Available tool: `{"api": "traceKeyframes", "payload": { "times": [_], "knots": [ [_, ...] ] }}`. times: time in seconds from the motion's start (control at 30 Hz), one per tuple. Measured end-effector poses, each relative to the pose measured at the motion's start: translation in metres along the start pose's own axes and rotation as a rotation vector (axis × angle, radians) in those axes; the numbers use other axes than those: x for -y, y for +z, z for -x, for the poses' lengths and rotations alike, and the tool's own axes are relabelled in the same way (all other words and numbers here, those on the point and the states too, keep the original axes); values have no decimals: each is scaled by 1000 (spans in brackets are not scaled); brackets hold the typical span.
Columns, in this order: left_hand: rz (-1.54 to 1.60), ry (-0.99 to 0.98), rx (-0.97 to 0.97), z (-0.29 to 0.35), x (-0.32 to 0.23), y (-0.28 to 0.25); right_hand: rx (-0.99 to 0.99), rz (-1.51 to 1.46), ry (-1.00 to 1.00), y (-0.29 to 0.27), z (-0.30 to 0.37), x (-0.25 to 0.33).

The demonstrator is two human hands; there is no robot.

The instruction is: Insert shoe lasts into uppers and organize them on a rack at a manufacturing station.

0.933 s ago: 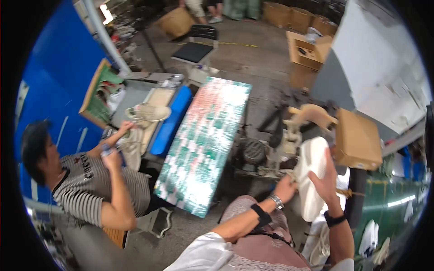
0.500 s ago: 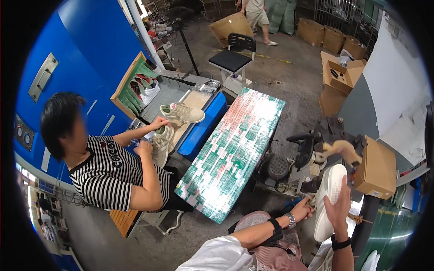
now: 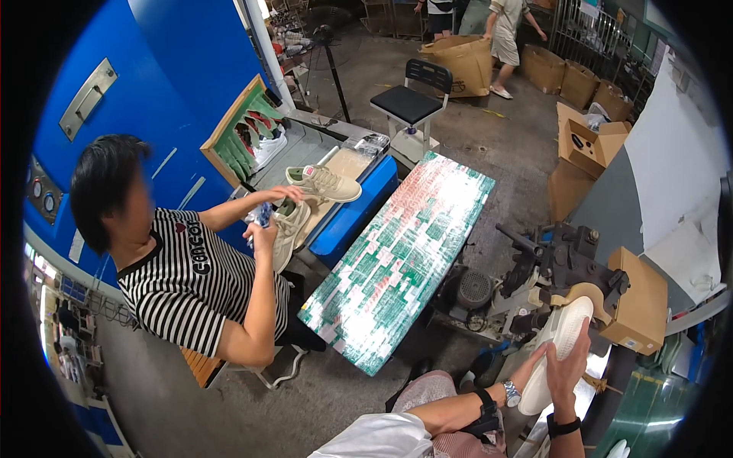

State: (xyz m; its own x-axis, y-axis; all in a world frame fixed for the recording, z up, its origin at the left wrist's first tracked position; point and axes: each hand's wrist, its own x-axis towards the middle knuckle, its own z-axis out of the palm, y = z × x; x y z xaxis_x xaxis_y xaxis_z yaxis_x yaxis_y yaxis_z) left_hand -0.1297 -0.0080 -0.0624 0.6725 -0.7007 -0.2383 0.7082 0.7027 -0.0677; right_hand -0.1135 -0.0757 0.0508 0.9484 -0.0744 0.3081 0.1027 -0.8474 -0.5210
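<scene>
Both of my hands grip a pale shoe at the lower right, its light ribbed sole turned up. My left hand, with a metal watch at the wrist, is closed on its left side. My right hand wraps the right side, the wrist wearing a black band. The shoe's far end touches or overlaps a curved tan piece on a dark metal machine; actual contact I cannot tell. Most of the upper is hidden behind the sole and my fingers.
A green-and-white taped table stands ahead. To its left, a co-worker in a striped shirt handles a beige shoe beside another beige shoe. A motor and a cardboard box flank the machine.
The shoe has moved up against the tan piece. My left hand has shifted from beside the shoe onto its side. A person in the background has moved right with a large carton.
</scene>
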Motion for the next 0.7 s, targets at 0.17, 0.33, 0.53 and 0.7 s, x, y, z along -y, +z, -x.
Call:
{"api": "traceKeyframes", "payload": {
  "times": [0.17,0.33,0.53,0.7],
  "knots": [
    [41,-5,107,2,0,-4,-47,6,-9,-1,7,2],
    [-11,-86,56,1,4,-16,-82,-35,46,0,16,9],
    [-453,-90,-55,50,-16,-14,3,84,24,-20,84,-25],
    [-1245,-306,-175,127,-100,-1,225,-1614,639,20,84,-63]
  ]
}}
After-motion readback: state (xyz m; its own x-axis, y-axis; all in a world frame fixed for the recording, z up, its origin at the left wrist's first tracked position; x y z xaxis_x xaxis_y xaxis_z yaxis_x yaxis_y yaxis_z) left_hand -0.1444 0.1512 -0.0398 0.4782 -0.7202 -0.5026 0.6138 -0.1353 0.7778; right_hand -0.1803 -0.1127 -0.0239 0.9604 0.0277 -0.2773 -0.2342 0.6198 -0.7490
